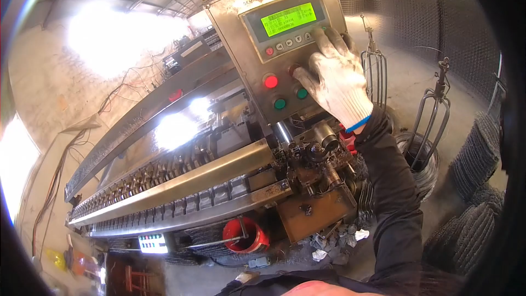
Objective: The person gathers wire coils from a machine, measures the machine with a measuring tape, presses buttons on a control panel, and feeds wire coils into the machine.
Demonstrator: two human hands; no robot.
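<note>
My right hand (341,79), in a soiled white knit glove with a blue cuff edge, is at the metal control box (230,19). Its fingers are apart and reach over the right end of the button row, beside the lit green display (289,20). The thumb lies by a dark round knob (296,69), partly covered; whether it presses there I cannot tell. Left of the thumb are a red button (270,81) and two green buttons (280,103). My left hand cannot be made out in the picture.
A long machine with a metal bar (181,183) and rows of metal parts stretches left. Below it stands a red bucket (245,235). Greasy mechanisms (318,156) sit under the box. Wire stands (435,96), a wire coil (424,178) and mesh rolls (474,156) are at right.
</note>
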